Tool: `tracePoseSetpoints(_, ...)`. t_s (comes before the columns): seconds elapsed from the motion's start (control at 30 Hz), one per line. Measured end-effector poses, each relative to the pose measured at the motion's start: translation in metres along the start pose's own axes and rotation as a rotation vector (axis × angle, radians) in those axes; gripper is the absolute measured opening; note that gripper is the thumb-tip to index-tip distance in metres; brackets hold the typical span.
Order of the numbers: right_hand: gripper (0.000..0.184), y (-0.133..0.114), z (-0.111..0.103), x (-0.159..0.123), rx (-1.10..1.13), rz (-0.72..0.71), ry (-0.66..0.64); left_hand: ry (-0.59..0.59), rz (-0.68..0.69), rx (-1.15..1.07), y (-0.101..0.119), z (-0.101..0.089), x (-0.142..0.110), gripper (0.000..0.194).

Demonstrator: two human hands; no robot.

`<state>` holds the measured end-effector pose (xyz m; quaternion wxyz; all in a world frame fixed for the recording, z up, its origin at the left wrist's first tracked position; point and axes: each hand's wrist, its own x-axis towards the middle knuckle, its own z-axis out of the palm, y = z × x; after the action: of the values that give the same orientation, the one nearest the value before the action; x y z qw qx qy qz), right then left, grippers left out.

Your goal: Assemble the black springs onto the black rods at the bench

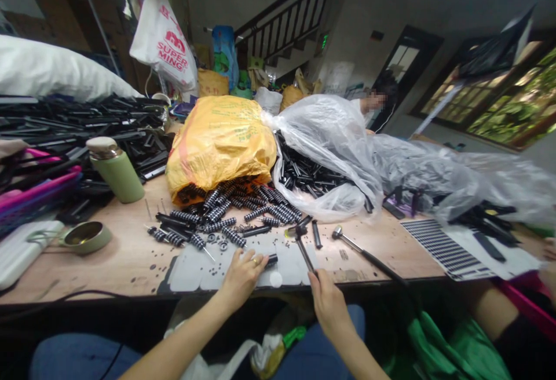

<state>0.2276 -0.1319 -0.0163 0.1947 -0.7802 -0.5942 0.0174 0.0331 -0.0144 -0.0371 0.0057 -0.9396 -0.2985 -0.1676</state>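
Right hand (pixel 330 303): grip closed round hammer (pixel 306 252), slim-handled. Left hand (pixel 244 274): grip holding smooth black cylinder (pixel 271 260) on flat grey sheet (pixel 195 268), wooden desk (pixel 130 226). Beyond: ribbed black-and-white rollers (pixel 219 211), crinkled yellow sack (pixel 223 142). Farther: white bag (pixel 152 38), red lettering "SUPER MING".

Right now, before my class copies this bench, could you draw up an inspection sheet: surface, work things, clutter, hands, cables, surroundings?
Surface: wood-coloured table, grey pad at its near edge, small dark bits scattered.
Work things: black cylinder, hammer, black-and-white ridged rollers.
Clutter: yellow bag, green flask, second hammer-like tool.
Hands: left hand holds the cylinder over the pad; right hand grips the hammer's handle.
Cables: dark cable by the near-left edge; white plug dangling upper left.
Surroundings: staircase, window, another person in the background.
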Motion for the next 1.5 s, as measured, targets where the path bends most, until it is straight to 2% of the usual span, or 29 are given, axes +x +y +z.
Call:
tracePoseSetpoints(0.13, 0.048, -0.019, -0.008, -0.022, -0.04, -0.007, -0.027, -0.023, -0.033, 0.024, 0.007, 0.008, -0.002, 0.041)
tracePoseSetpoints(0.23, 0.044, -0.037, -0.023, -0.019, 0.036, -0.018, 0.075, -0.008, -0.032, 0.053, 0.02, 0.013, -0.002, 0.041)
tracePoseSetpoints(0.3, 0.04, -0.052, -0.026, -0.017, 0.116, -0.084, 0.144, 0.004, -0.019, 0.063, 0.029, 0.017, -0.004, 0.049)
tracePoseSetpoints(0.33, 0.039, -0.06, -0.025, -0.017, 0.134, -0.13, 0.138, 0.002, -0.008, 0.067, 0.032, 0.02, -0.004, 0.053)
tracePoseSetpoints(0.43, 0.043, -0.076, -0.009, -0.021, 0.034, -0.219, -0.007, -0.023, 0.012, 0.077, 0.034, 0.029, -0.007, 0.055)
tracePoseSetpoints(0.5, 0.045, -0.08, -0.001, -0.023, -0.055, -0.209, -0.092, -0.03, 0.021, 0.06, 0.033, 0.031, -0.006, 0.054)
tracePoseSetpoints(0.6, 0.042, -0.077, -0.002, -0.019, -0.033, -0.155, -0.073, -0.041, -0.034, -0.048, 0.037, 0.024, -0.004, 0.048)
tracePoseSetpoints(0.73, 0.042, -0.057, -0.013, -0.002, -0.044, -0.089, 0.027, -0.185, -0.091, -0.196, 0.04, -0.006, 0.002, 0.028)
tracePoseSetpoints(0.8, 0.039, -0.041, -0.009, 0.006, -0.126, -0.043, 0.033, -0.188, -0.134, -0.192, 0.024, -0.024, 0.011, 0.022)
tracePoseSetpoints(0.83, 0.036, -0.032, -0.005, 0.009, -0.17, -0.021, 0.03, -0.15, -0.205, -0.162, 0.01, -0.033, 0.017, 0.025)
tracePoseSetpoints(0.9, 0.031, -0.015, 0.006, 0.013, -0.243, 0.009, 0.026, -0.01, -0.447, -0.004, -0.028, -0.046, 0.033, 0.029)
tracePoseSetpoints(1.0, 0.026, 0.001, 0.019, 0.024, -0.3, 0.01, 0.044, 0.058, -0.57, 0.067, -0.085, -0.049, 0.06, 0.032)
tracePoseSetpoints(1.07, 0.022, 0.005, 0.019, 0.046, -0.281, -0.007, 0.085, 0.045, -0.581, 0.06, -0.11, -0.042, 0.074, 0.03)
tracePoseSetpoints(1.13, 0.021, 0.008, 0.012, 0.084, -0.205, -0.013, 0.129, 0.016, -0.576, 0.039, -0.123, -0.032, 0.083, 0.026)
tracePoseSetpoints(1.27, 0.022, 0.021, -0.007, 0.185, -0.086, 0.071, 0.155, 0.004, -0.565, -0.001, -0.126, -0.021, 0.088, 0.024)
tracePoseSetpoints(1.37, 0.024, 0.036, -0.01, 0.241, -0.002, 0.183, 0.148, 0.089, -0.551, -0.035, -0.121, -0.025, 0.086, 0.029)
tracePoseSetpoints(1.43, 0.028, 0.044, -0.008, 0.26, 0.083, 0.244, 0.139, 0.206, -0.585, -0.227, -0.115, -0.028, 0.081, 0.031)
tracePoseSetpoints(1.5, 0.029, 0.048, -0.005, 0.268, 0.184, 0.282, 0.135, 0.273, -0.686, -0.583, -0.107, -0.028, 0.073, 0.033)
